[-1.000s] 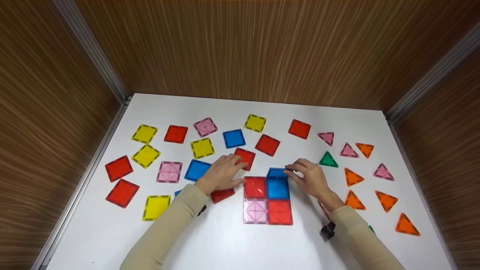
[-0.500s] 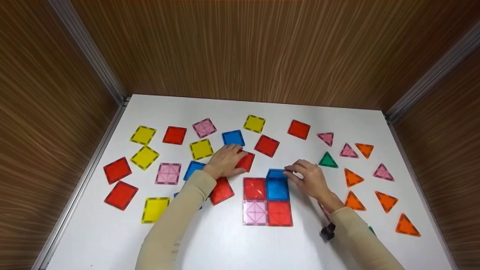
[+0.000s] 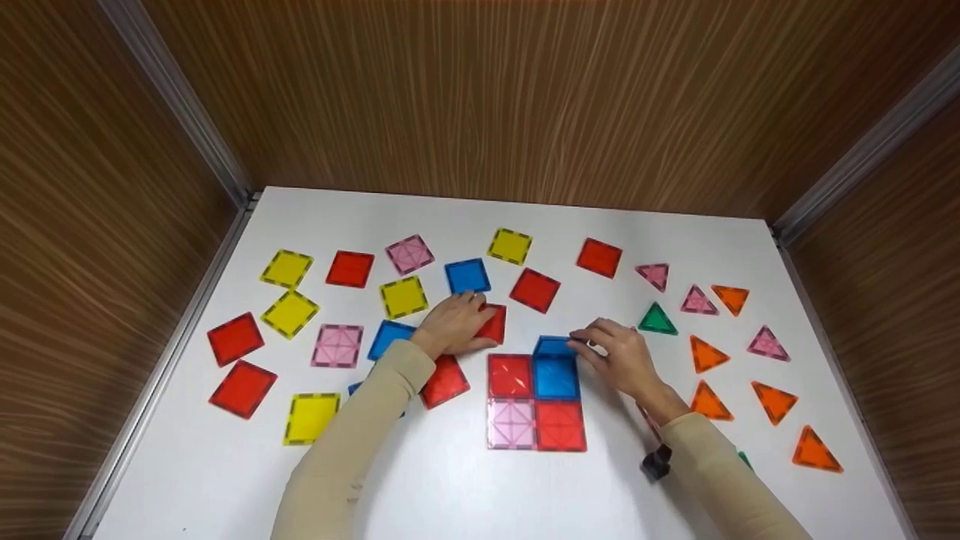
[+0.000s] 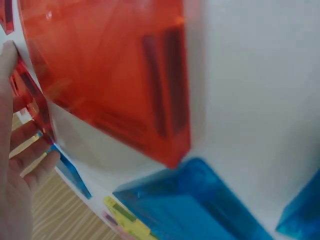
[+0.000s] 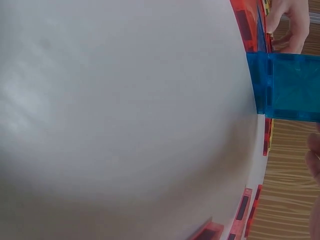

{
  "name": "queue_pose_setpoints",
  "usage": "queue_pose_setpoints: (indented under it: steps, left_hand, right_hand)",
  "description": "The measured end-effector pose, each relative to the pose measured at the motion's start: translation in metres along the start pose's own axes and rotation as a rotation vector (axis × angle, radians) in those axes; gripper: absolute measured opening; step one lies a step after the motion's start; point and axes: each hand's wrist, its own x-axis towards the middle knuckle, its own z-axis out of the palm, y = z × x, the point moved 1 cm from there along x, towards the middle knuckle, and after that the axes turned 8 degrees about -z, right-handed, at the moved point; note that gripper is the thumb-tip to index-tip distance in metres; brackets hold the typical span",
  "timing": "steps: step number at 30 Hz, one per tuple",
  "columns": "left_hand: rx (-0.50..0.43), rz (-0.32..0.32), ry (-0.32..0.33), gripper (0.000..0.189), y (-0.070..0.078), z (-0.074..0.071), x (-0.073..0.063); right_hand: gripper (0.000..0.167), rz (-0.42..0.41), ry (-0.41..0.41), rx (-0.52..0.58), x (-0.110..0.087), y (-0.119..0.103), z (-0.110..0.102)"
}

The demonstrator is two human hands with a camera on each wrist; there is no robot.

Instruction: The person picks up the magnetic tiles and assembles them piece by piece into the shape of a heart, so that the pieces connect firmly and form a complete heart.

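Note:
My left hand point(image 3: 454, 324) holds a red square magnetic tile point(image 3: 493, 325) at the table, thumb on its near side and fingers on its far side; part of the tile is hidden under the hand. In the left wrist view that red tile point(image 4: 34, 102) lies between thumb and fingers. With its fingertips my right hand point(image 3: 616, 354) pinches the top right corner of an upright blue square tile point(image 3: 553, 346). This tile stands at the back edge of a flat blue tile point(image 3: 556, 379). Beside and before it lie a red tile point(image 3: 510, 376), a pink tile point(image 3: 511, 424) and another red tile point(image 3: 560, 426), joined in a two-by-two square.
Loose square tiles lie to the left and back, among them a yellow tile point(image 3: 312, 418), a red tile point(image 3: 445, 382) and a blue tile point(image 3: 468, 277). Triangles, such as an orange triangle point(image 3: 816, 450) and a green triangle point(image 3: 658, 319), lie at right. Wood-grain panels point(image 3: 480, 97) enclose the table.
My left hand has moved from beside the two-by-two square up and back onto the red tile, which has turned slightly. The right hand keeps its pinch on the upright blue tile.

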Motion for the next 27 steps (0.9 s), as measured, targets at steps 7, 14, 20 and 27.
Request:
queue_pose_setpoints:
  steps: [7,14,20,27]
  left_hand:
    - [0.152,0.07,0.111,0.067,0.0,-0.002,-0.001]
    - [0.181,0.122,0.181,0.053,0.002,-0.007,-0.006]
    - [0.206,0.179,0.248,0.035,0.004,-0.01,-0.009]
    - [0.332,0.17,0.27,0.038,0.003,-0.014,-0.014]
  right_hand:
    - [0.031,0.009,0.009,0.025,0.001,0.001,0.001]
    - [0.024,0.03,-0.004,0.029,0.001,0.0,0.001]
    - [0.02,0.037,-0.023,0.029,0.001,0.0,0.0]
    - [0.021,0.033,-0.016,0.031,0.0,0.0,0.0]
